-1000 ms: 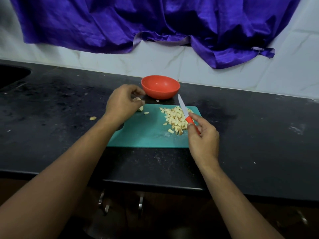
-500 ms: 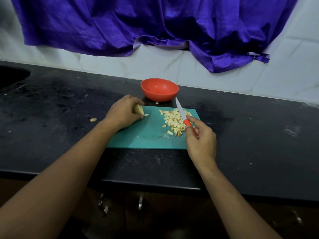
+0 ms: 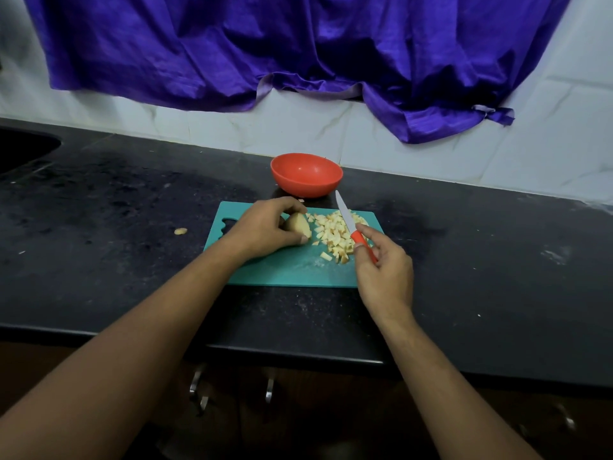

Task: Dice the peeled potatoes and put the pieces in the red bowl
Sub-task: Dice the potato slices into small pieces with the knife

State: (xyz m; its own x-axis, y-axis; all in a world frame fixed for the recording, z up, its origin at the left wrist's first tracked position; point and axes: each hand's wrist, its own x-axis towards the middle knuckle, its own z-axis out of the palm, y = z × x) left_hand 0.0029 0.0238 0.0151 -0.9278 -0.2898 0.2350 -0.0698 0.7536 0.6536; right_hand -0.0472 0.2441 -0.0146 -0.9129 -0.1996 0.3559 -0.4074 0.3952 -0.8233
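A teal cutting board [image 3: 282,270] lies on the black counter. My left hand [image 3: 262,230] grips a peeled potato piece [image 3: 298,224] on the board, just left of a heap of diced potato [image 3: 335,235]. My right hand [image 3: 384,270] holds a knife [image 3: 345,215] by its red handle, the white blade pointing away over the heap's right side. The red bowl [image 3: 306,174] stands just behind the board and looks empty.
One stray potato bit [image 3: 180,231] lies on the counter [image 3: 497,260] left of the board. A dark sink [image 3: 23,151] opens at the far left. Purple cloth [image 3: 298,51] hangs over the tiled wall behind. The counter's front edge runs below my forearms.
My left hand has carried the potato piece from the board's far left corner toward the diced heap and set it down there. The right hand and knife have hardly moved.
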